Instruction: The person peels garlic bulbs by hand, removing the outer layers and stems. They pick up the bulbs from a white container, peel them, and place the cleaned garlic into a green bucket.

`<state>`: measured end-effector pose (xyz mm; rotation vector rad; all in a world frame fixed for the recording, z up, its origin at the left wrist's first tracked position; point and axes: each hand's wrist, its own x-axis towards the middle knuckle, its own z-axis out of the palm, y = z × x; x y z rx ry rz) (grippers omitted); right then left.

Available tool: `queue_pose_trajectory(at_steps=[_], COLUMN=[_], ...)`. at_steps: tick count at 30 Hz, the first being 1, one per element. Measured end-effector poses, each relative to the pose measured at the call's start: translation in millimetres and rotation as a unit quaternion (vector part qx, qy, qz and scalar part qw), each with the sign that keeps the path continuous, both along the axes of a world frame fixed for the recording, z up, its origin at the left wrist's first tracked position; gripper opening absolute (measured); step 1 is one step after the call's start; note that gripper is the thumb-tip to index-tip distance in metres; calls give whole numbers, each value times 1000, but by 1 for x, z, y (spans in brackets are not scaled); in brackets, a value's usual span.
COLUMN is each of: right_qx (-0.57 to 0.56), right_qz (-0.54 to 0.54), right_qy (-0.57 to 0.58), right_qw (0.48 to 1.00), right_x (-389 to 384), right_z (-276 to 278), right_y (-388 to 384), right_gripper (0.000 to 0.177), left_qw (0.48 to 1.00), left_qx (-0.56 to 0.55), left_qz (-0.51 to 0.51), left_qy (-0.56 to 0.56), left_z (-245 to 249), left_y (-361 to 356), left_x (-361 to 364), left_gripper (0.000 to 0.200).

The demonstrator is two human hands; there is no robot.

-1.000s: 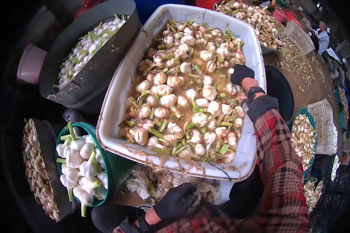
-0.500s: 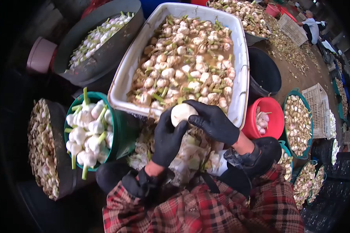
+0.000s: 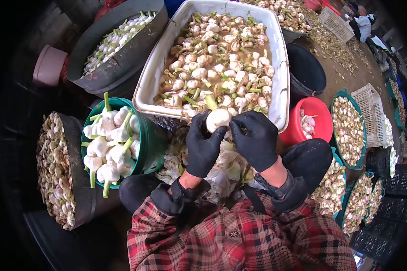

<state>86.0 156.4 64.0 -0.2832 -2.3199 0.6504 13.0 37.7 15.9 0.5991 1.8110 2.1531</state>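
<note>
A pale garlic bulb [image 3: 218,121] with a green stem pointing away from me is held over the near rim of the white tub [image 3: 142,101]. My left hand [image 3: 202,147], in a black glove, grips it between thumb and fingers. From the other side my right hand [image 3: 257,139], gloved too, is curled with thumb and fingertips pinched at the bulb's right edge. Any skin between those fingertips is too small to make out. In the tub, many garlic bulbs sit in brownish water. Loose garlic skins [image 3: 224,174] lie below my hands.
Left stands a green bucket [image 3: 149,147] of clean white garlic, with a grey container [image 3: 88,180] of browner bulbs beyond it. A red bucket [image 3: 321,128] with some bulbs is at right, near a black bucket [image 3: 303,67]. A person [image 3: 362,26] sits far right.
The bulb has turned so its stem now shows at the far side. My right hand has drawn back from over the bulb to its right edge.
</note>
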Motion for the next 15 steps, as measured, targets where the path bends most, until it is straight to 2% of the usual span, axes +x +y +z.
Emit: queue_pose_trajectory(at_steps=[3, 5, 9, 11, 15], right_qx=[-8, -86, -165, -330, -418], right_qz=[-5, -7, -6, 4, -10], right_qy=[-11, 3, -1, -66, -39], right_qw=[1000, 996, 986, 942, 907], right_x=[0, 0, 0, 4, 11], right_z=[-6, -13, -18, -18, -28], right_y=[0, -1, -3, 1, 26], right_gripper=[7, 5, 4, 4, 9], left_qw=[1000, 999, 999, 993, 980], left_qx=[-5, -32, -16, 3, 40], left_qz=[-1, -16, -44, -109, -183], left_qy=[12, 17, -7, -47, -73], left_z=[-3, -5, -7, -9, -6], left_y=[-2, -4, -10, -15, -23], left_x=[1, -1, -8, -16, -22], left_gripper=[45, 45, 45, 44, 48])
